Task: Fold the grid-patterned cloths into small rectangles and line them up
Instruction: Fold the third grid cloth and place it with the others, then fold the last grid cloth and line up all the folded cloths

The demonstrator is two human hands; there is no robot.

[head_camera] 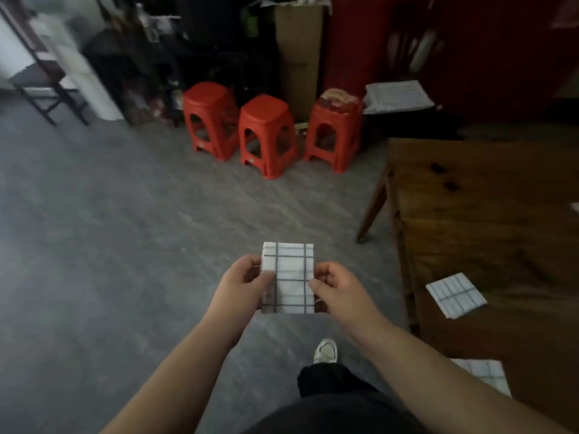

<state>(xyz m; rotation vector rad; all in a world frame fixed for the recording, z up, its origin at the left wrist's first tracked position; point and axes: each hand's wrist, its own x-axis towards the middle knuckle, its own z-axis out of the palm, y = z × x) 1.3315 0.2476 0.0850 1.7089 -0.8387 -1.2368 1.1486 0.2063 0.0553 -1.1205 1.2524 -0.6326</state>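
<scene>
A white cloth with a dark grid (289,277), folded into a small upright rectangle, is held in the air over the floor. My left hand (246,281) pinches its left edge and my right hand (335,285) pinches its right edge. A second folded grid cloth (456,294) lies on the wooden table (488,220) at the right. A third grid cloth (488,375) lies at the table's near edge, partly hidden behind my right forearm.
Three red plastic stools (266,133) stand in a row on the grey floor (109,230) ahead. A dark wooden chair (40,86) is at the far left. A cardboard box (299,54) and clutter line the back wall. My shoe (326,350) shows below the cloth.
</scene>
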